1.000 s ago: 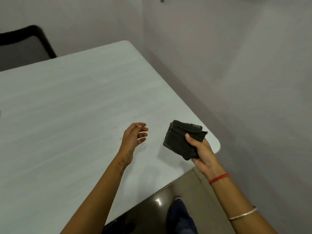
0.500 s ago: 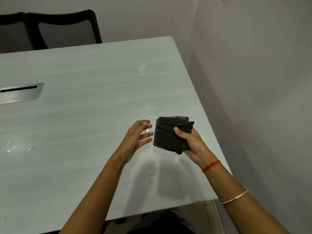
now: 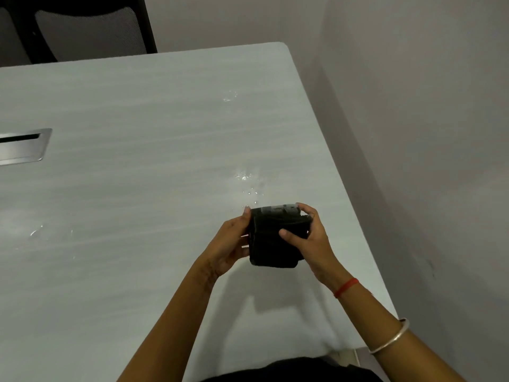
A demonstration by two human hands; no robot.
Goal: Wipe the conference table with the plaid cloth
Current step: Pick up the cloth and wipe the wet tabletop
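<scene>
Gripping the folded plaid cloth (image 3: 272, 241) above the conference table (image 3: 137, 188), left hand (image 3: 228, 246) and right hand (image 3: 311, 241) pinch opposite sides.

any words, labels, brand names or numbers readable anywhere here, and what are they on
No text can be read in this view.
On the plaid cloth, held by the left hand and the right hand: a pale strip along its top edge, too blurred to tell whether it carries writing.
On the conference table, the metal cable hatch and the chair: no markings visible.
</scene>
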